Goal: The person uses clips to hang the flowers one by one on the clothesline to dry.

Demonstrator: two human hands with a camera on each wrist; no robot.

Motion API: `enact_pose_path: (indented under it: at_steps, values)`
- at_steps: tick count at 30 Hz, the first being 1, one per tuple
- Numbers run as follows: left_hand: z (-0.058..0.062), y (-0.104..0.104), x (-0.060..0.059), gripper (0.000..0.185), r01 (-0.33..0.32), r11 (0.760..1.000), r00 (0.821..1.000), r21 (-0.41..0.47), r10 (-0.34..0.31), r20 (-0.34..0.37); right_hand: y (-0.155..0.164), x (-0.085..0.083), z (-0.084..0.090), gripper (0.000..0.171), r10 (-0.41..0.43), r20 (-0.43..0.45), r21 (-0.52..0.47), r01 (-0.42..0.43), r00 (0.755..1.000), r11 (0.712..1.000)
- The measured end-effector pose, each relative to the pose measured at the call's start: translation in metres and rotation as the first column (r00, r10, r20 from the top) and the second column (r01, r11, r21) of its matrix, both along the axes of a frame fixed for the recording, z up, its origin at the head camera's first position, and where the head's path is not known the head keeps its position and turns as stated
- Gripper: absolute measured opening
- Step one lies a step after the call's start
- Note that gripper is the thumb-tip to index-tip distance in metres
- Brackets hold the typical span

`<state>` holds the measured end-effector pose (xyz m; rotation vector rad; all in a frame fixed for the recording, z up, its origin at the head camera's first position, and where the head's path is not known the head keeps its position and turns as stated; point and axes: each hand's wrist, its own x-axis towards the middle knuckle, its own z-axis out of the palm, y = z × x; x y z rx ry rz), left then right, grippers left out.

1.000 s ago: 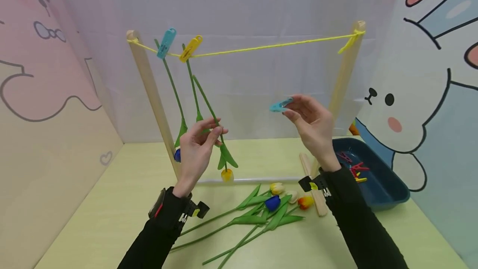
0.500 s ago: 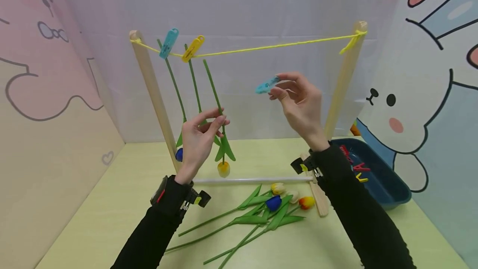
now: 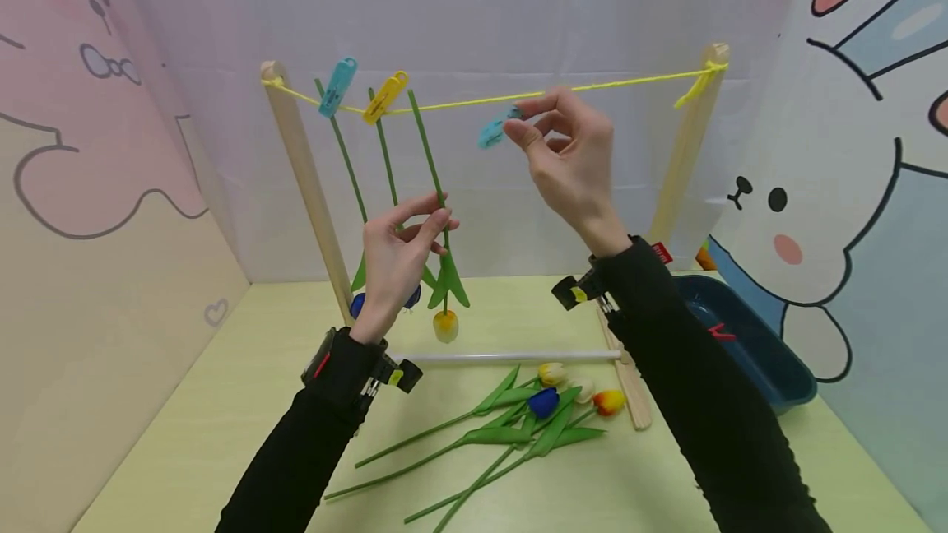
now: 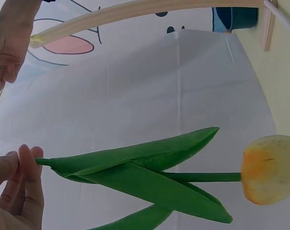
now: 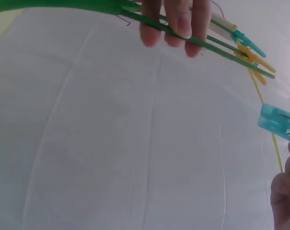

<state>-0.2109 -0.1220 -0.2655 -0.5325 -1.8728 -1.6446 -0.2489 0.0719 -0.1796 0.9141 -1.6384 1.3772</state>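
Observation:
In the head view my left hand [image 3: 400, 257] pinches the stem of a yellow-and-white artificial tulip [image 3: 446, 326], which hangs bloom down. Its stem's top end reaches the yellow string [image 3: 481, 101], right of a yellow clothespin [image 3: 386, 97]. My right hand [image 3: 569, 159] pinches a light-blue clothespin [image 3: 492, 133] just below the string, apart from the stem. On the string, another light-blue clothespin [image 3: 338, 87] and the yellow one each hold a stem; a blue tulip bloom [image 3: 359, 305] shows low at the left. The left wrist view shows the held tulip's leaves [image 4: 145, 177] close up.
Two wooden posts [image 3: 299, 179] carry the string, with a white bar [image 3: 511, 358] low between them. Several tulips [image 3: 544, 403] lie on the table in front. At the right, a dark blue basin [image 3: 770, 352] contains a red clothespin [image 3: 721, 332], partly behind my right sleeve.
My left hand has raised the tulip, its stem turning more upright and its end reaching the string. My right hand has moved up and left with the light-blue clothespin.

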Motion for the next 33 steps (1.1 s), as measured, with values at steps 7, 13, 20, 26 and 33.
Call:
enact_pose_path:
  at_steps: [7,13,20,26,33]
  values:
    - [0.004,0.001,-0.002,0.028,0.013,1.0,1.0,0.017,-0.013,0.015,-0.02,0.001,0.022,0.013,0.057,0.07,-0.053,-0.053,0.996,0.997]
    - [0.007,0.001,-0.004,0.029,0.013,0.999,0.999,0.032,-0.014,0.029,-0.031,0.0,0.037,0.007,0.101,0.15,-0.068,-0.092,0.984,0.993]
    - [0.01,0.001,-0.006,0.032,0.018,0.999,0.999,0.049,-0.02,0.051,-0.039,-0.001,0.047,0.012,0.074,0.201,-0.071,-0.061,0.977,0.996]
    - [0.014,0.003,-0.008,0.033,0.018,0.998,0.998,0.053,-0.021,0.051,-0.044,-0.003,0.05,0.013,0.021,0.183,-0.016,-0.019,0.983,1.0]
    - [0.018,0.004,-0.009,0.032,-0.008,0.999,0.999,0.051,0.006,0.044,-0.047,-0.002,0.053,0.013,-0.018,0.213,0.038,0.01,0.977,0.999]
